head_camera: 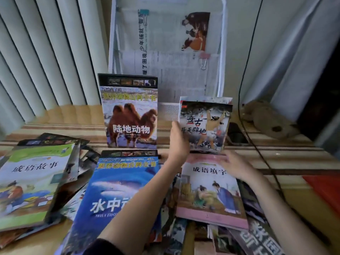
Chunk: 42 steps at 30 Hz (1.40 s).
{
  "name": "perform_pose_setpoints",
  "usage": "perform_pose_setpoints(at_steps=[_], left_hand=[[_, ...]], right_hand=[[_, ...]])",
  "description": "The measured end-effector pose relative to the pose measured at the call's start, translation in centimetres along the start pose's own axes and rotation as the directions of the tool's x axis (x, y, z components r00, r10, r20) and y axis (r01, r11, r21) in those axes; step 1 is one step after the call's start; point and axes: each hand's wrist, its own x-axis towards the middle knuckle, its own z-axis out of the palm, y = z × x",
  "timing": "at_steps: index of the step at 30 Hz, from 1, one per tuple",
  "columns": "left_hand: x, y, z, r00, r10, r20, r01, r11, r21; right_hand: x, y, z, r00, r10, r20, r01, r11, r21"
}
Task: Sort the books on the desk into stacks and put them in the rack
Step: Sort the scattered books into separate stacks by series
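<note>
Only the tall camel-cover book (131,115) stands by the white wire rack (223,52), the left hand (177,142) grips small thin picture books (205,126) upright, the open right hand (237,167) rests on a pink book (207,197), and many lie unsorted.

A bare left forearm (139,196) covers part of the white title on the blue sea-animal book (117,184). The green-covered storybook (31,183) is cut off by the left edge. The right hand (237,166) is blurred.
</note>
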Motion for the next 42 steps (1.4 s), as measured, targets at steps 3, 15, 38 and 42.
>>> perform_pose_setpoints(at_steps=[3,15,38,42], left_hand=[[-0.1,-0.1,0.9,0.997,0.004,-0.076,0.000,0.999,0.051],[-1.0,0.5,-1.3,0.991,-0.063,-0.117,0.114,0.851,0.513],[-7.4,-3.8,-21.9,0.988,-0.116,-0.106,0.061,0.907,-0.417],[-7.5,-5.0,-23.0,0.960,-0.254,-0.117,0.168,0.857,-0.487]], right_hand=[[-1.6,0.8,1.1,0.994,-0.099,-0.041,0.100,0.995,0.018],[-4.0,-0.1,0.3,0.950,-0.235,-0.206,0.191,0.958,-0.211],[-8.2,-17.4,6.8,0.978,-0.206,-0.019,0.202,0.929,0.310],[-7.9,-18.1,5.9,0.981,-0.169,-0.094,0.190,0.750,0.634]])
